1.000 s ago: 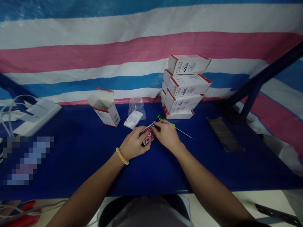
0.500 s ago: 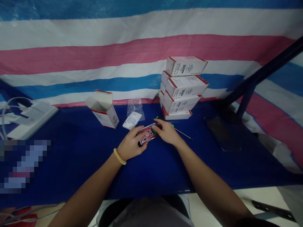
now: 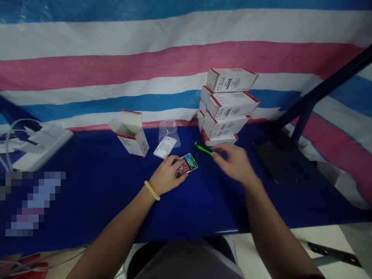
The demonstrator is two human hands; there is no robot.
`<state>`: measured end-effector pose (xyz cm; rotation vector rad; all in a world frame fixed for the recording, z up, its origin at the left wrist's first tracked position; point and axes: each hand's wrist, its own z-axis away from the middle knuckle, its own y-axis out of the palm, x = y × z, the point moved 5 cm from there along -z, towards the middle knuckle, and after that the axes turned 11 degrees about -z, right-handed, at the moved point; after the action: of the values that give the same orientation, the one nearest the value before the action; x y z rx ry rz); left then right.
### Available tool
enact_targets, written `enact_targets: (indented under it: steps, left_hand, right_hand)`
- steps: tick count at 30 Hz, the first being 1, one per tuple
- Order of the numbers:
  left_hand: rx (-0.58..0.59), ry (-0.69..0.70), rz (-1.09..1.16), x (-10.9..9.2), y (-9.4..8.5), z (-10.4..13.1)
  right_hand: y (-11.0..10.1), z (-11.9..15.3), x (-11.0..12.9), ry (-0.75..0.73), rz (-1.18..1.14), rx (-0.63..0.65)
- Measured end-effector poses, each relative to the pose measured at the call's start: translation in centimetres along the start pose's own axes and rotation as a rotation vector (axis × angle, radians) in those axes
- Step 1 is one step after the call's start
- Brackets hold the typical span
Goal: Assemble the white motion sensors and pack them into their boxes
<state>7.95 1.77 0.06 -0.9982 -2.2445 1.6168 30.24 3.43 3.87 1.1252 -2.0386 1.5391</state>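
Observation:
My left hand (image 3: pixel 168 174) is closed around a white casing with a red circuit board (image 3: pixel 182 169), its thumb and fingers at the edges. A green and blue part shows at the board's right end. My right hand (image 3: pixel 234 162), slightly blurred, has thumb and index finger at the near end of a black and green screwdriver (image 3: pixel 203 148) lying on the table. The hand hides the screwdriver's shaft. Just beyond my left hand lies a white plastic cover (image 3: pixel 165 147). Tiny bits, too small to name, lie between the board and the screwdriver.
An open white and red box (image 3: pixel 132 141) stands at the back left, near a clear plastic bag (image 3: pixel 168 127). Several closed boxes (image 3: pixel 229 106) are stacked behind my right hand. A dark phone (image 3: pixel 273 162) lies at right, a white power strip (image 3: pixel 43 147) at left.
My right hand has left the circuit board and moved right to the screwdriver. My left hand still holds the board, whose green and blue part is now uncovered.

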Motion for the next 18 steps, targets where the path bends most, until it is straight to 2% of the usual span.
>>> enact_targets:
  steps: [3,4,5,9,12,15,18]
  left_hand:
    - [-0.008,0.002,-0.043,0.1,-0.1,0.1]
    - [-0.009,0.002,-0.055,0.2,-0.1,0.1]
    - [-0.006,0.002,-0.062,0.2,-0.1,0.1]
    - [0.013,-0.007,-0.055,0.4,0.0,0.0]
    - [0.01,-0.001,-0.036,0.6,0.1,0.0]
    - [0.006,0.011,-0.022,0.8,0.1,-0.1]
    - [0.009,0.012,-0.016,0.9,0.1,-0.1]
  right_hand:
    - [-7.2,4.4,-4.3,0.084,0.291,-0.402]
    - [-8.9,6.0,-6.0,0.154,0.403,-0.48]
    - [-10.2,7.4,-7.7,0.22,0.495,-0.494]
    - [-11.8,10.5,-12.9,0.562,0.599,-0.341]
    - [-11.5,10.6,-14.5,0.721,0.548,-0.242]
    - [-11.5,10.1,-15.2,0.716,0.521,-0.217]
    - [-12.1,10.2,-14.7,0.579,0.526,-0.369]
